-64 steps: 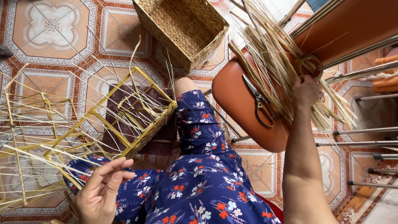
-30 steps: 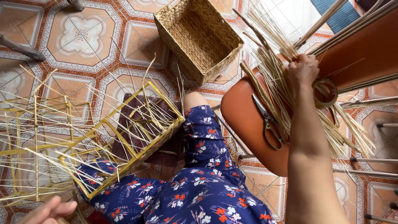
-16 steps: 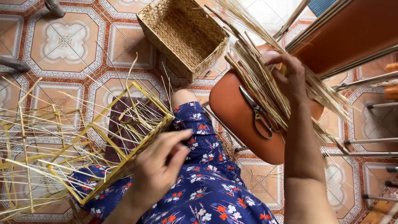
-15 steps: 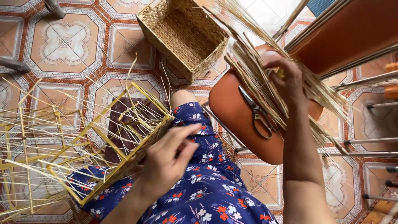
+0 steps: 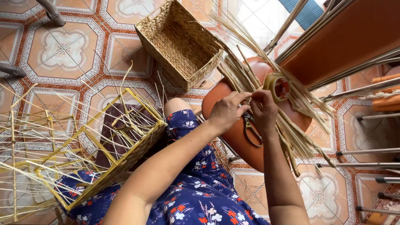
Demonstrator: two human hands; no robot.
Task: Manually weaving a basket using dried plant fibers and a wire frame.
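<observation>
No packages, labels, signs or screens in view. Nothing printed or boxed on the tiled floor, the seat or the lap.

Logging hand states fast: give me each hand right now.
Left hand: fingers pinched on the straw bundle lying on the orange stool.
Right hand: pinched on the same bundle, beside the left.
</observation>
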